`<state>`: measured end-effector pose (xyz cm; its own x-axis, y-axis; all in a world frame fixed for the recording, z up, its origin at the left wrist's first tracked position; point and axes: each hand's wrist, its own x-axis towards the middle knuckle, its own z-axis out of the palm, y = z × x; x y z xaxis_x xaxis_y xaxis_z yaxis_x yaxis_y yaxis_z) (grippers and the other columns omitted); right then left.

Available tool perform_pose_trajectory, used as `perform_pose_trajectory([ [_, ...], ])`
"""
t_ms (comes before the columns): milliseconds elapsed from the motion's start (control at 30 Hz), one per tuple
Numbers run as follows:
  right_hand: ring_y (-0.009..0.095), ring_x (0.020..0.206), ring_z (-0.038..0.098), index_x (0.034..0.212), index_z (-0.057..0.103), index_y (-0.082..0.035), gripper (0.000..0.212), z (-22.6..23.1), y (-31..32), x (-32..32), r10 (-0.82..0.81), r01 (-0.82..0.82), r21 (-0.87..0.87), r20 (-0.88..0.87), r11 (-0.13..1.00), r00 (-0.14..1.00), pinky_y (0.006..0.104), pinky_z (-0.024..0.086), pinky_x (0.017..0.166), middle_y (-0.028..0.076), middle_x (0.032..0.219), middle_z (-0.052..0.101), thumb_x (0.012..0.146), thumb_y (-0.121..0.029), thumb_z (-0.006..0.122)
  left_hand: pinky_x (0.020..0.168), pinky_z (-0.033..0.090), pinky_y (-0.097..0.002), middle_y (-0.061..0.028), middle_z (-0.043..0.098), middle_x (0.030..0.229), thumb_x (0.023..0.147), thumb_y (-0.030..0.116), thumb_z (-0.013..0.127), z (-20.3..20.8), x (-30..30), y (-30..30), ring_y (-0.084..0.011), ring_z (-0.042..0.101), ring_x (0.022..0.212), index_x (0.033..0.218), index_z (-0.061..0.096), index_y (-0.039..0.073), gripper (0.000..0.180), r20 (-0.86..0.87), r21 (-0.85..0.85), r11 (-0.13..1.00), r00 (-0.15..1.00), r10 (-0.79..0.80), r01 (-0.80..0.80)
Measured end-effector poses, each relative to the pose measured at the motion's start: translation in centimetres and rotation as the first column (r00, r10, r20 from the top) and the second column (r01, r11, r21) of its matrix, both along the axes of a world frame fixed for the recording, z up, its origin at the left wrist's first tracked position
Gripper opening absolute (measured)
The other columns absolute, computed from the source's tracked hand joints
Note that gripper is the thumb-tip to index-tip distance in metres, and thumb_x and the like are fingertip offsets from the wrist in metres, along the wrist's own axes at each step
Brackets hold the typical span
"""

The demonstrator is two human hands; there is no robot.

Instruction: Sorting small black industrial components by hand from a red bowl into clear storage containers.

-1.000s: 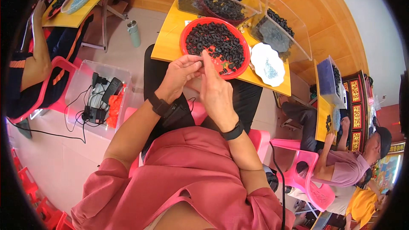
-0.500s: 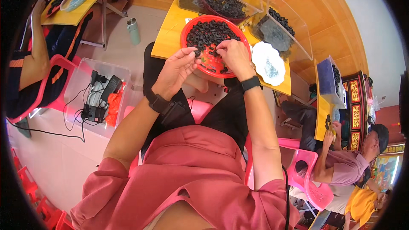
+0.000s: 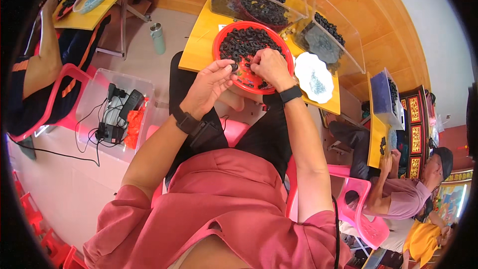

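A round red tray (image 3: 215, 50) at the table's front edge holds many small black ring-shaped parts (image 3: 244, 40). Over its near left rim, my left hand (image 3: 213, 82) pinches one small black ring-shaped part (image 3: 234, 67) between thumb and fingertips. My right hand (image 3: 273, 68) reaches down into the tray's right side, fingers bent together among loose black pieces. Whatever lies under those fingertips is too small and covered to make out. Just right of the tray, a white scalloped plate (image 3: 304, 72) carries a heap of tiny pale blue-grey pieces (image 3: 317, 83).
Two clear bins, one behind the tray (image 3: 224, 5) and one at the right (image 3: 348, 52), hold more black parts on the yellow table (image 3: 196, 45). A clear box with cables (image 3: 89, 94) stands at left, near a bottle (image 3: 158, 40). Other people sit on both sides.
My right hand has shifted slightly within the tray, its fingers curling lower. The left hand keeps its pinch on the black part. The whole view has moved a little.
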<state>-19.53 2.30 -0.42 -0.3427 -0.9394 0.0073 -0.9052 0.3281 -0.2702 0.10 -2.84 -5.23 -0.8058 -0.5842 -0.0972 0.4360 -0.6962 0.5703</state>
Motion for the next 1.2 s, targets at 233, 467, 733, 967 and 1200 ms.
perform_pose_trajectory([
  [233,0.035,0.079,0.065,0.078,0.072,-0.008,0.012,-0.6,0.2,-0.2,0.008,-0.009,-0.038,-0.027,0.999,1.000,0.0426,0.052,0.074,0.019,0.080,0.067,0.069,-0.014,0.066,0.076,0.047,-0.0230,-0.0015,0.062,0.093,0.093,0.011,0.055,-0.1,0.0,-0.1,-0.0112,0.060,0.084,0.109,0.059,0.006,0.017,-0.010,-0.011,1.000,1.000,-0.006,0.006],
  [467,0.012,0.064,0.065,0.084,0.067,0.003,0.009,3.0,2.7,2.9,-0.030,0.217,-0.251,0.587,0.943,0.809,0.0274,0.053,0.056,0.009,0.073,0.068,0.079,-0.003,0.067,0.076,0.047,-0.0225,-0.0019,0.061,0.092,0.093,0.010,0.056,-0.1,0.2,-0.1,-0.0107,0.060,0.083,0.109,0.059,0.006,0.017,-0.007,-0.016,1.000,1.000,-0.003,0.002],
  [733,0.009,0.071,0.062,0.097,0.067,0.002,0.016,2.0,6.0,5.7,0.189,0.307,-0.405,0.816,0.861,0.547,0.0222,0.051,0.068,0.005,0.082,0.068,0.081,0.002,0.064,0.076,0.049,-0.0227,-0.0042,0.063,0.095,0.090,0.007,0.059,0.0,-0.1,0.4,-0.0109,0.061,0.086,0.107,0.060,0.004,0.018,-0.005,-0.095,0.995,1.000,-0.028,0.028],
  [967,0.008,0.078,0.060,0.106,0.063,0.000,0.026,1.3,6.4,6.3,0.211,0.296,-0.424,0.810,0.856,0.548,0.0215,0.050,0.072,0.004,0.091,0.065,0.081,0.004,0.063,0.077,0.050,-0.0222,-0.0050,0.065,0.095,0.089,0.007,0.061,0.8,-0.2,1.0,-0.0108,0.062,0.085,0.106,0.061,0.003,0.017,0.044,-0.174,0.984,0.999,-0.025,0.033],
  [1200,0.008,0.078,0.060,0.112,0.059,-0.001,0.032,1.2,6.5,6.6,0.205,0.303,-0.422,0.810,0.854,0.549,0.0207,0.049,0.071,0.004,0.089,0.063,0.080,0.004,0.063,0.074,0.050,-0.0214,-0.0035,0.065,0.090,0.088,0.006,0.061,0.7,-0.1,1.0,-0.0089,0.062,0.080,0.103,0.062,0.003,0.015,0.130,-0.300,0.953,0.992,-0.003,0.042],
])
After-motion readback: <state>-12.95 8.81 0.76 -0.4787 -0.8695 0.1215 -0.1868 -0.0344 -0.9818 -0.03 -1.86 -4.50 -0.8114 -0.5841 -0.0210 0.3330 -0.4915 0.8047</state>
